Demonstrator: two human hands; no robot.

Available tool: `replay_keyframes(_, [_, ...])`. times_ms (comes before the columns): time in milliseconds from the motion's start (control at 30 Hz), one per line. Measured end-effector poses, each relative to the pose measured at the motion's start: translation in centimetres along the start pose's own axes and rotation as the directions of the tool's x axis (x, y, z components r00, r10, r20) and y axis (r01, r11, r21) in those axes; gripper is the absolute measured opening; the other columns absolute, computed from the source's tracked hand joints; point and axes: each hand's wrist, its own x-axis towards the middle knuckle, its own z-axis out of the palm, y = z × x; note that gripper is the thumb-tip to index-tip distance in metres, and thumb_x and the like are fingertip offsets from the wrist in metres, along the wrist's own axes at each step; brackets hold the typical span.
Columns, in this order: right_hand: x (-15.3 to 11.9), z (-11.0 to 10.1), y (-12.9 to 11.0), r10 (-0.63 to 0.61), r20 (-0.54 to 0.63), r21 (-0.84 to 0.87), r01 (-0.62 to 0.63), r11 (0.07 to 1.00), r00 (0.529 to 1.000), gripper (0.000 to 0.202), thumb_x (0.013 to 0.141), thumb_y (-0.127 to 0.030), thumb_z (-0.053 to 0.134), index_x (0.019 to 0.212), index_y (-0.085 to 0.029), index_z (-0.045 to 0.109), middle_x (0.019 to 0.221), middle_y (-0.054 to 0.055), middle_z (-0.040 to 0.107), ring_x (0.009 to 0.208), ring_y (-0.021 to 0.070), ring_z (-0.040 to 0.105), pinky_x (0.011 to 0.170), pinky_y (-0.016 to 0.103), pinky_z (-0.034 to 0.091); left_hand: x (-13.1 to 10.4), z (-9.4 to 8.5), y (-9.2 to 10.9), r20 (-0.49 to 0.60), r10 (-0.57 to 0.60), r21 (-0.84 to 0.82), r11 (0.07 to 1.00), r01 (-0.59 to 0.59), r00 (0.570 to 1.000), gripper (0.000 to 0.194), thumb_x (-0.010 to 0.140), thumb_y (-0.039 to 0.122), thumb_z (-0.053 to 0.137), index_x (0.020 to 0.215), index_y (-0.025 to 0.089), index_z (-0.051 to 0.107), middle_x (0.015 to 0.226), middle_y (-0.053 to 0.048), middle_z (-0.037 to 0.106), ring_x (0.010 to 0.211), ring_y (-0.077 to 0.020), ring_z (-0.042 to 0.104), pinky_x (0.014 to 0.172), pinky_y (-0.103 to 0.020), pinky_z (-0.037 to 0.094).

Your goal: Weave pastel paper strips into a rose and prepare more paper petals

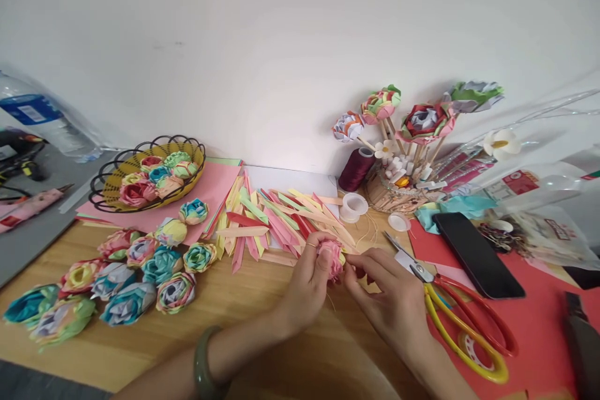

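pink paper flower (334, 260): sitting between the two hands, over the near middle of the wooden table (225, 303).
left hand (305, 284): pinching the flower between thumb and fingers, while a green bangle (202, 362) is circling the wrist.
right hand (391, 290): bending its fingers and holding its fingertips at the flower's right edge; one cannot tell whether they are pinching a petal or something thinner.
paper strips (281, 215): lying in a loose, many-coloured heap just to the far side of the hands.
scissors (424, 273): lying open to the right of the right hand, their red and yellow handles resting over red paper (541, 340).
black phone (478, 254): lying to the far right of the scissors.
finished-looking flowers (162, 264): spreading in a cluster on the left.
yellow basket (111, 184): holding more flowers, standing far left on pink paper (222, 184).
maroon spool (356, 169): leaning by the far wall, beside a wooden pot (375, 192) that is bearing stemmed flowers (426, 122).
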Motion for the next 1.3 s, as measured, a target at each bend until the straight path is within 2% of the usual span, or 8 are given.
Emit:
replay_keyframes(100, [0.4,-0.6,0.0,0.121,0.11,0.161,-0.138,0.977,0.986,0.016,0.081,-0.02,0.052,0.077,-0.018,0.067,0.06,0.001,0.058,0.054,0.0126,0.053,0.05,0.023,0.041,0.2,0.0,0.0,-0.007,-0.02,0.015,1.0,0.02,1.0,0.033,0.088,0.047,0.03,0.098,0.02,0.047,0.092,-0.004,0.051,0.088,-0.0157,0.049,0.084,-0.027,0.039])
replay_keyframes(200, [1.1,-1.2,0.3,0.237,0.284,0.308,-0.323,0.895,0.929,0.023,0.083,-0.024,0.05,0.07,-0.018,0.069,0.06,0.001,0.06,0.054,0.0127,0.053,0.049,0.023,0.04,0.4,-0.1,0.0,0.059,-0.142,-0.038,0.989,0.144,0.988,0.038,0.086,0.053,0.028,0.096,0.021,0.045,0.078,-0.001,0.05,0.065,-0.0128,0.05,0.063,-0.026,0.044])
replay_keyframes(300, [1.6,-1.5,0.6,0.273,0.37,0.376,-0.412,0.83,0.888,0.025,0.081,-0.028,0.051,0.068,-0.017,0.07,0.058,0.001,0.06,0.054,0.0128,0.052,0.048,0.023,0.039,0.5,-0.2,0.1,0.112,-0.225,-0.085,0.968,0.235,0.968,0.043,0.083,0.06,0.027,0.093,0.021,0.043,0.061,0.004,0.043,0.047,-0.0099,0.044,0.048,-0.024,0.041])
replay_keyframes(600, [1.6,-1.3,1.0,0.226,0.393,0.468,-0.405,0.785,0.891,0.017,0.076,-0.024,0.056,0.069,-0.018,0.071,0.058,0.0,0.061,0.052,0.0114,0.052,0.046,0.022,0.039,0.5,-0.2,-0.1,0.102,-0.222,-0.116,0.965,0.233,0.97,0.047,0.08,0.063,0.029,0.093,0.02,0.045,0.061,0.005,0.045,0.045,-0.0079,0.044,0.045,-0.021,0.04])
replay_keyframes(733, [1.4,-1.2,0.9,0.121,0.422,0.391,-0.301,0.87,0.899,0.025,0.085,-0.026,0.049,0.075,-0.02,0.071,0.062,0.001,0.059,0.057,0.012,0.053,0.052,0.024,0.041,0.7,-0.3,-0.1,0.066,-0.236,-0.166,0.955,0.244,0.969,0.048,0.079,0.063,0.033,0.093,0.02,0.047,0.065,0.004,0.047,0.045,-0.0075,0.045,0.044,-0.021,0.04])
replay_keyframes(967, [0.8,-1.1,0.3,0.07,0.306,0.36,-0.183,0.915,0.95,0.023,0.086,-0.019,0.047,0.097,-0.021,0.067,0.068,0.002,0.058,0.061,0.0125,0.055,0.051,0.023,0.041,1.3,-0.3,-0.3,0.079,-0.246,-0.361,0.896,0.258,0.966,0.051,0.08,0.061,0.034,0.094,0.017,0.055,0.066,0.0,0.052,0.048,-0.0087,0.049,0.038,-0.018,0.038])
replay_keyframes(1167, [0.0,-1.5,0.3,0.01,-0.008,0.377,-0.007,0.926,1.0,0.031,0.08,-0.006,0.052,0.102,-0.025,0.062,0.068,0.0,0.054,0.058,0.0111,0.049,0.049,0.023,0.039,1.7,-0.1,0.2,0.166,-0.297,-0.583,0.739,0.337,0.94,0.044,0.078,0.056,0.044,0.082,0.014,0.057,0.064,-0.002,0.058,0.042,-0.0066,0.046,0.03,-0.014,0.032])
replay_keyframes(1300, [-0.2,-1.4,0.4,-0.005,-0.02,0.369,0.012,0.929,1.0,0.028,0.079,-0.004,0.054,0.098,-0.024,0.06,0.069,0.0,0.053,0.058,0.0108,0.049,0.049,0.023,0.039,1.7,-0.2,0.2,0.255,-0.273,-0.639,0.672,0.374,0.928,0.042,0.08,0.052,0.044,0.076,0.012,0.057,0.06,-0.002,0.057,0.036,-0.0054,0.043,0.026,-0.013,0.028])
